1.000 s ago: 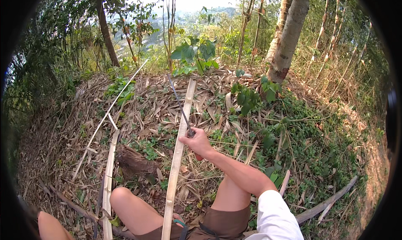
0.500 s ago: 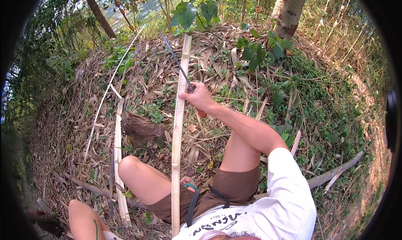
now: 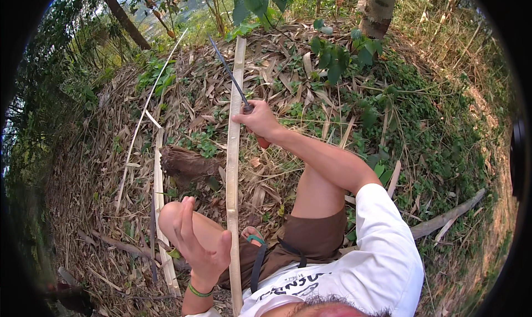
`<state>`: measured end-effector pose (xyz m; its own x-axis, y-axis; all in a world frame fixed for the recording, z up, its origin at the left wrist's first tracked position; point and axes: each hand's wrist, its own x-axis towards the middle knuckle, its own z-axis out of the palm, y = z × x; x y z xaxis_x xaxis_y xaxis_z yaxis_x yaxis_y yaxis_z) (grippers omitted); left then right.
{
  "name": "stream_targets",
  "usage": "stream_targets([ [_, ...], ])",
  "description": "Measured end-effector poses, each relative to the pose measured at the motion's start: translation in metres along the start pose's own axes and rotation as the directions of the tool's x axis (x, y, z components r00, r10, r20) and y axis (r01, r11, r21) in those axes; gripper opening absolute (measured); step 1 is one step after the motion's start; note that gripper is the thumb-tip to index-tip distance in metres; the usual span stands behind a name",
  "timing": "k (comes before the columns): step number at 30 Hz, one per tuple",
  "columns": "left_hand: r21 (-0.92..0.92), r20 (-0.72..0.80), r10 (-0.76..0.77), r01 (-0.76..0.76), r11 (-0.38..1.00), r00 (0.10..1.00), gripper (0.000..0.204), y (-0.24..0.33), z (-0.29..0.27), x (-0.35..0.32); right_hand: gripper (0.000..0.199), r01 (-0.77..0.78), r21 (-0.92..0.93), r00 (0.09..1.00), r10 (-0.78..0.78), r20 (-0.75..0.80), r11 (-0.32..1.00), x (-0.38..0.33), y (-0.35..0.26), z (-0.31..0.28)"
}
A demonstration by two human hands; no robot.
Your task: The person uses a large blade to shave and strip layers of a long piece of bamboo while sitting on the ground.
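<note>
A long pale split bamboo strip (image 3: 233, 173) runs from my lap up toward the far slope, passing between my knees. My right hand (image 3: 260, 120) is closed around the handle of a long, narrow dark-bladed knife (image 3: 228, 70); the red handle end shows below the fist. Its thumb reaches the right edge of the strip, and the blade slants up and left, crossing the strip toward its far end. My left hand (image 3: 200, 245) is raised by my left knee, just left of the strip. Its fingers are stretched out, holding nothing.
A brown stump (image 3: 188, 165) stands beyond my left knee. Left of it lie another split bamboo piece (image 3: 159, 189) and a thin pale strip (image 3: 145, 109). A fallen branch (image 3: 449, 213) lies at right, and a tree trunk (image 3: 379, 9) rises far right. Dry leaves cover the slope.
My left hand has come up from the lower left to beside the strip, fingers spread. My right hand keeps hold of the knife in nearly the same place; the view has shifted slightly.
</note>
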<state>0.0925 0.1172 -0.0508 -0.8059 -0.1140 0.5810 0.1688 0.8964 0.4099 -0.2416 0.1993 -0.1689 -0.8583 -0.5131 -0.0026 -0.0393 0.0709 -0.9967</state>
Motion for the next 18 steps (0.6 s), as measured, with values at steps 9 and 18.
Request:
stream_targets([
  [9,-0.057,0.316,-0.634,0.681,0.730,0.706,0.088,-0.014,0.077,-0.072,0.024,-0.045,0.135,0.999,0.046,-0.002,0.990,0.003,-0.001,0.001],
  [18,-0.464,0.348,-0.741,0.792,0.397,0.575,0.033,-0.022,0.109,-0.084,0.027,-0.129,-0.005,0.991,0.129,0.037,0.992,0.018,0.010,-0.009],
])
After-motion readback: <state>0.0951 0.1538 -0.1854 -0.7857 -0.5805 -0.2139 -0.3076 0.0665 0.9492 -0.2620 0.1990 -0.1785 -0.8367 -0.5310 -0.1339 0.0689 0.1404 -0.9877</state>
